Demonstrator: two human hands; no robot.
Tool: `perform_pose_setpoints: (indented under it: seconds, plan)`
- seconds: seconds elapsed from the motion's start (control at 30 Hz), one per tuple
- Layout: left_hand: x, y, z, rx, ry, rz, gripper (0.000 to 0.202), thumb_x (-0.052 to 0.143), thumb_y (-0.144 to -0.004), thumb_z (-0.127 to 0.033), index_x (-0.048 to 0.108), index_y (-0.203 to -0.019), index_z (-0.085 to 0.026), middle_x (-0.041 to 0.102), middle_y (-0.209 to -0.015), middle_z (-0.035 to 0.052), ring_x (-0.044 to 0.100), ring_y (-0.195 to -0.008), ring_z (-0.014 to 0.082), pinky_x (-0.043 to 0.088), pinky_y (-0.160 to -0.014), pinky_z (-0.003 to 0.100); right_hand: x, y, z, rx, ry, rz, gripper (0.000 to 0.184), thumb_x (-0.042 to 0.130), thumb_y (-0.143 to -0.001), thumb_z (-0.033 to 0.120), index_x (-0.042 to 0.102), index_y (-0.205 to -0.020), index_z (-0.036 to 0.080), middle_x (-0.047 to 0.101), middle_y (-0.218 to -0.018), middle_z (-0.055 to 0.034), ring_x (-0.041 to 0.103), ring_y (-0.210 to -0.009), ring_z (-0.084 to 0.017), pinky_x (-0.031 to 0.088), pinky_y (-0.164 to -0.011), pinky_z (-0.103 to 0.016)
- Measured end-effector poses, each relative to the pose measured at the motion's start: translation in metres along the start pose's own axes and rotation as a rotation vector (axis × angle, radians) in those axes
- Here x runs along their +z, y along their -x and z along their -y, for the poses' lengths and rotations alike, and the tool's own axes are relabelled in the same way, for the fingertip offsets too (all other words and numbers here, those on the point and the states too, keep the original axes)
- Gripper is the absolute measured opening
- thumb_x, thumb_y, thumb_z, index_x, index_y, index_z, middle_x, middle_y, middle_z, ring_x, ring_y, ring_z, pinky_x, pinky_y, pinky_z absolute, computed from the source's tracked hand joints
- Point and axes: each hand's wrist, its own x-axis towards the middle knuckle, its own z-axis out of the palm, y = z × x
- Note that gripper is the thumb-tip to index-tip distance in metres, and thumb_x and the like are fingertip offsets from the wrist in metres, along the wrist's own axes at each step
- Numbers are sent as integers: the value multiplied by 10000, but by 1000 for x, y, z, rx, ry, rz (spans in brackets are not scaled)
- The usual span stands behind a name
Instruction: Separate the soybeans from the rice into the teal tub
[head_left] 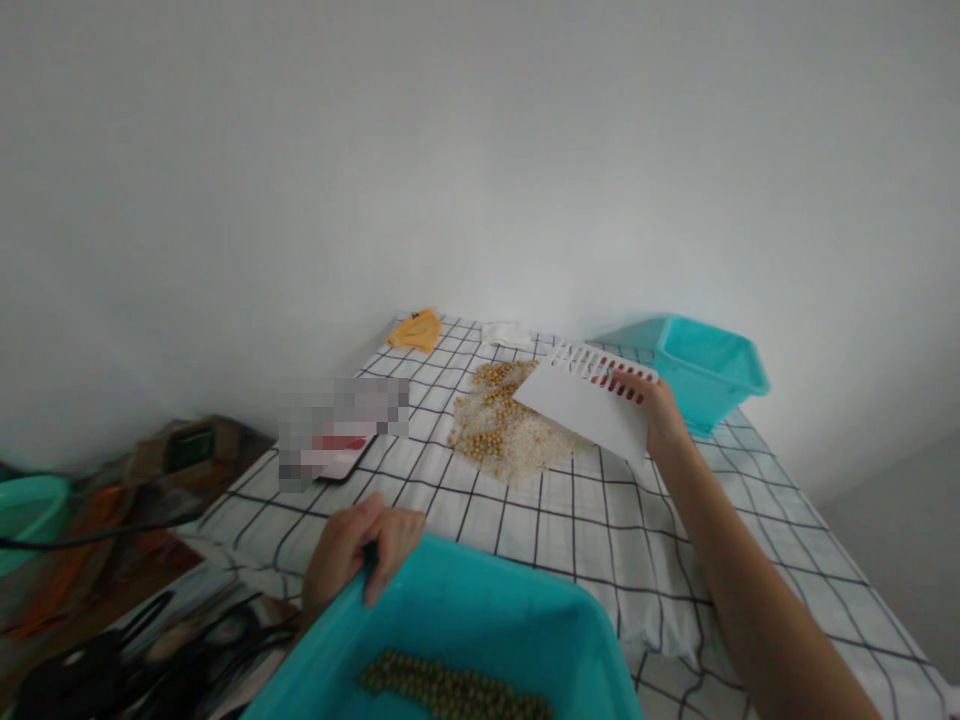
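My left hand (pixel 366 545) is closed over the far left rim of a turquoise plastic bin (pixel 517 570) close in front of me. Round yellowish beans (pixel 450 685) lie on the bin's floor. With my right hand (pixel 660 405) I hold a thin white plastic sheet (pixel 581 400) that has rows of slots along its far edge. The sheet is tilted above the right part of a spread of rice-like pale grains (pixel 525 450). More yellow beans (pixel 480 445) are mixed into the grains, mostly on the left side. Part of the spread is hidden behind the sheet.
A second turquoise bin (pixel 712 375) stands at the back right of the checked cloth (pixel 450 490). A yellow cloth (pixel 416 330) and a white cloth (pixel 506 334) lie by the wall. A phone-like object (pixel 349 460), partly blurred out, rests at left. Clutter and a green basin (pixel 30 510) sit lower left.
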Motion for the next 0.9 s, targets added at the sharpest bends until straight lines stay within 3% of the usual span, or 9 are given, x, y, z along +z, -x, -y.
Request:
perform_pose_setpoints:
  seconds: [0.17,0.3,0.53,0.7,0.9]
  plan:
    - [-1,0,-1,45,36,3,708,275,-1069,-367,483,-416,-190,337,-362,-11,302,-397,129,291,-524,340,-5,-5,2,-148,-30,-106,214,792,-543,259,741,-740,191,764,-672,-33,673,-585,-197,512,-552,-288]
    - [-3,0,-1,-2,11,1,706,296,-1068,-367,535,-427,-194,372,-376,-2,334,-418,137,302,-541,347,-8,-10,-1,-159,-6,-128,200,786,-546,277,733,-719,192,758,-663,-35,669,-582,-201,510,-549,-293]
    - [-7,-3,1,48,38,11,716,266,-1075,-347,522,-423,-197,336,-356,-14,296,-385,129,287,-516,342,-1,-4,-1,-171,25,-52,221,801,-570,294,749,-760,193,771,-711,-44,680,-608,-211,521,-582,-310]
    - [-17,-4,-18,-75,-7,43,699,376,-1054,-423,598,-430,-199,414,-369,2,376,-417,134,327,-548,338,1,1,0,-185,-38,-20,241,805,-572,287,756,-791,200,781,-737,-35,696,-633,-219,542,-613,-319]
    - [-21,-2,-25,-127,-1,-35,695,427,-1035,-458,579,-408,-199,400,-345,-2,368,-412,129,327,-534,323,10,12,0,-186,2,70,233,815,-591,320,764,-787,204,784,-738,-44,698,-641,-234,523,-594,-318]
